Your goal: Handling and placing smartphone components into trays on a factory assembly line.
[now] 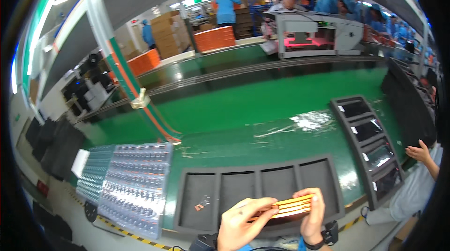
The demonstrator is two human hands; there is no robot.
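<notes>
- The left hand [243,223] and the right hand [313,216] are both brought to one orange-edged stack [293,207]: its left end is pinched between the left thumb and fingers, with little gap left between them, and its right end is gripped by the curled right fingers.
- Slipping seems the likeliest trouble: the thin layers are apparently held by their ends, so one might be slid out of line if the pressure is eased unevenly (whether they are joined together cannot be told).
- Bending might also be caused, should the ends be pressed toward each other harder than thin pieces can bear.
- If the stack is dropped, the grey compartment tray [258,166] could be struck, since its near side is overlapped by the hands in this view; how high they are held cannot be judged.
- Loose bits could be caught under anything laid in the leftmost compartment, where a small copper-coloured piece [200,207] is seen.
- The stack is located between both hands, just right of the left fingertips and against the right fingers, slightly tilted, its right end higher.
- Farther off, on the green counter [220,110], crumpled clear film [311,120] is left lying, well apart from the hands.
</notes>
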